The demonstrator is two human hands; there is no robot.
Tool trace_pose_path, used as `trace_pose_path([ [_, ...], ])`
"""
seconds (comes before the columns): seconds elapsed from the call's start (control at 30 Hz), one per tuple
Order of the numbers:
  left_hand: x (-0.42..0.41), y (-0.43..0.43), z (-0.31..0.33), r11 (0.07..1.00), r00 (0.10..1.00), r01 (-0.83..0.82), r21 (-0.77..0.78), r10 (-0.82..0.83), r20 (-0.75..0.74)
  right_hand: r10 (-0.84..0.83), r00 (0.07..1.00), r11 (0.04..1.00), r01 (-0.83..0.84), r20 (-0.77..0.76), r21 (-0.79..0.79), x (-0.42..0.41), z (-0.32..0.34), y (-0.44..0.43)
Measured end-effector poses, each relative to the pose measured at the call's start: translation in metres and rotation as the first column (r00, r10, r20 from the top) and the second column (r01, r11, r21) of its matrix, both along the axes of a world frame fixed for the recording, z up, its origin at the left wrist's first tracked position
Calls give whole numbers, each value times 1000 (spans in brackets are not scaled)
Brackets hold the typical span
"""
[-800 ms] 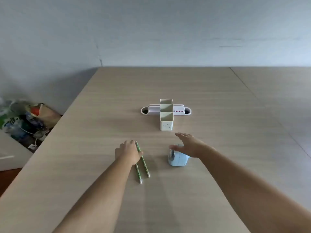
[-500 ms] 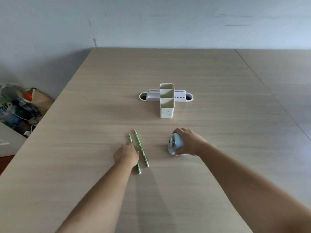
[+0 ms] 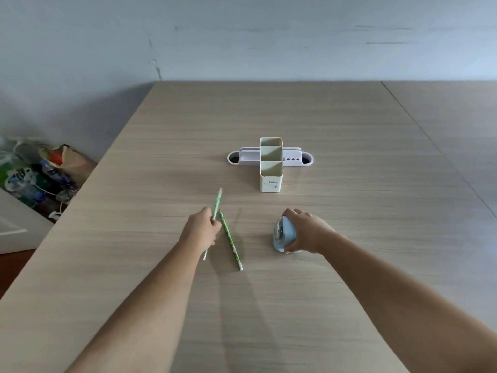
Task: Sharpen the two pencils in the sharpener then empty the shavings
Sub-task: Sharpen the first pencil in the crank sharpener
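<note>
Our left hand [image 3: 201,229] pinches one green pencil [image 3: 216,203] lifted off the desk [image 3: 349,265], second pencil [image 3: 230,239] lies beside it, right hand [image 3: 306,231] wraps the blue sharpener [image 3: 283,235] standing right of the pencils.

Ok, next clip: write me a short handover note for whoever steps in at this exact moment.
Left hand: closed around one green pencil, raised off the table, its far end pointing away from the person.
Right hand: wrapped around the blue sharpener, which rests on the table.
Second green pencil: lies flat on the table between the hands.
The desk organizer stands further back, untouched.
Done: first pencil picked up, sharpener steadied.
Left: nothing is in the sharpener yet. Sharpen both pencils, then empty the shavings.
</note>
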State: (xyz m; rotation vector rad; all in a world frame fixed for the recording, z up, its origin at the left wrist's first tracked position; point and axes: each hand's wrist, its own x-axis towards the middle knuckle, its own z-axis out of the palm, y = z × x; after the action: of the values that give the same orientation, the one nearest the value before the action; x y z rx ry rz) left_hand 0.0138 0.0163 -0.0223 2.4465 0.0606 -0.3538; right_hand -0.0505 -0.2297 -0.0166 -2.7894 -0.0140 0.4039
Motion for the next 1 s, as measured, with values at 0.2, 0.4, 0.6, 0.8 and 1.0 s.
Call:
trace_pose_path([
  [0.2,-1,7,3,925,938,344,163,-331,-101,55,998,995,-53,25,-87,2,1,-2],
  [0.4,-2,-2,1,898,928,372,236,-363,-82,72,997,993,-69,28,-95,2,-1,-2],
  [0.6,-1,-11,0,899,904,425,104,-418,-89,80,996,992,-76,33,-105,2,0,-2],
  [0.8,1,-17,7,905,903,422,57,-413,-121,94,994,986,-87,45,-142,4,-4,-2],
  [1.0,-1,-36,5,898,895,440,26,-435,-101,125,990,979,-113,59,-168,8,-8,8],
])
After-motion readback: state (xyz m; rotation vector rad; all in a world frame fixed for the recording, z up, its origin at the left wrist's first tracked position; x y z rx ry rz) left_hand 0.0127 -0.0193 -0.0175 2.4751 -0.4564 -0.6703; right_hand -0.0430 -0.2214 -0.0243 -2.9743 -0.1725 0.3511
